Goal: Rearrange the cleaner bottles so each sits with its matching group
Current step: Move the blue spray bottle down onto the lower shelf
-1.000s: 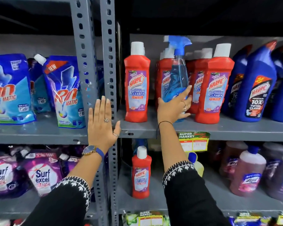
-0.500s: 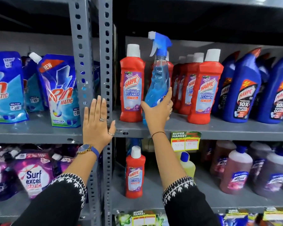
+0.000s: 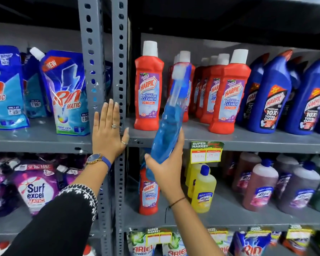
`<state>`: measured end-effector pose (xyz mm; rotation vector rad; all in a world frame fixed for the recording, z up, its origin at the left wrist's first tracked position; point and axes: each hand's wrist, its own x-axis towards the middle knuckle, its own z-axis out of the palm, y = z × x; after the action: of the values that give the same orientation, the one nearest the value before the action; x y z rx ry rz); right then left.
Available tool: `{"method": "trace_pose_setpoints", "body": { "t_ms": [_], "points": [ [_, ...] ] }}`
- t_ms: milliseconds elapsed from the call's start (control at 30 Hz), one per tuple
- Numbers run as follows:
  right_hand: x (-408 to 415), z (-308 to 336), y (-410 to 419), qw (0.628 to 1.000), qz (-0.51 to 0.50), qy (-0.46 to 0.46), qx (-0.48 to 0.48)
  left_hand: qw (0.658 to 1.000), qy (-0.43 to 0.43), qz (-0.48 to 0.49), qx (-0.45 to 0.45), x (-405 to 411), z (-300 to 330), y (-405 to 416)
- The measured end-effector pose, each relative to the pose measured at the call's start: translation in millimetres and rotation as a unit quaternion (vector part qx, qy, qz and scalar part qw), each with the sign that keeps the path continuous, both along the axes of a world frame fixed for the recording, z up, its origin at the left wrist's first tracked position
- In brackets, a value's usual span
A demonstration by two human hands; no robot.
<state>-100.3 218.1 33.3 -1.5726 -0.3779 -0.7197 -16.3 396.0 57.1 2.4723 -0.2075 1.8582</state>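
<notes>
Single head-worn view, close in, facing grey perforated-steel shelving [image 3: 248, 143] square-on, angled slightly downward, forearms entering from below.

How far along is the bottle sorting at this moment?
Done: nothing is visibly regrouped yet. In hand: the right hand holds the blue spray bottle, tilted, in front of the red bottles. Left: shelving it elsewhere, and moving the lone red bottle off the lower shelf.
</notes>
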Motion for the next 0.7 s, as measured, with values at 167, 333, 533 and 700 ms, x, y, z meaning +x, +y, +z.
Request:
{"method": "trace_pose_setpoints", "body": {
  "t_ms": [167,333,533,700],
  "points": [
    [2.6,-97.1,-3.2,0.995,-0.012,0.096,-0.010,1.000,0.006,0.011,0.004,-1.4,0.2,-0.7],
    [15.5,-168.0,-18.2,0.985,-0.045,0.165,0.032,1.000,-0.004,0.025,0.009,-1.2,-0.3,-0.6],
    [60.2,-204.0,-33.3,0.959,-0.173,0.212,0.068,1.000,-0.011,0.028,0.010,0.9,-1.2,0.1],
    [91.2,-218.9,-42.0,0.934,-0.225,0.266,0.080,0.999,-0.017,0.034,0.014,1.7,-1.8,0.7]
  ]
}}
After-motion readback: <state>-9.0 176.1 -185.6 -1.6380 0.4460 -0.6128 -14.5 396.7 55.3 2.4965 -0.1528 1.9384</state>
